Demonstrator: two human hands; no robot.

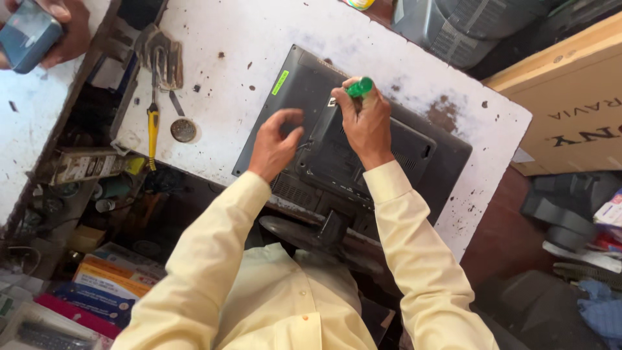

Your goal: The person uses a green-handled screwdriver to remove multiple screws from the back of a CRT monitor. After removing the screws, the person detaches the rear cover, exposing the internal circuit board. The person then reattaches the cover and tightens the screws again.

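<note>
A dark grey flat monitor (421, 152) lies face down on a stained white table (253, 52), its stand hanging over the near edge. My right hand (366, 120) is closed around a green-handled screwdriver (359, 87) held upright on the monitor's back panel. My left hand (275, 142) hovers just left of it over the panel, fingers curled and apart, holding nothing. Both arms wear pale yellow sleeves.
A yellow-handled tool (153, 126), metal pliers (162, 55) and a round metal disc (183, 129) lie at the table's left. Another person's hand (61, 32) holds a blue-grey object at top left. A cardboard box (570, 97) stands right; cluttered shelves and boxes sit lower left.
</note>
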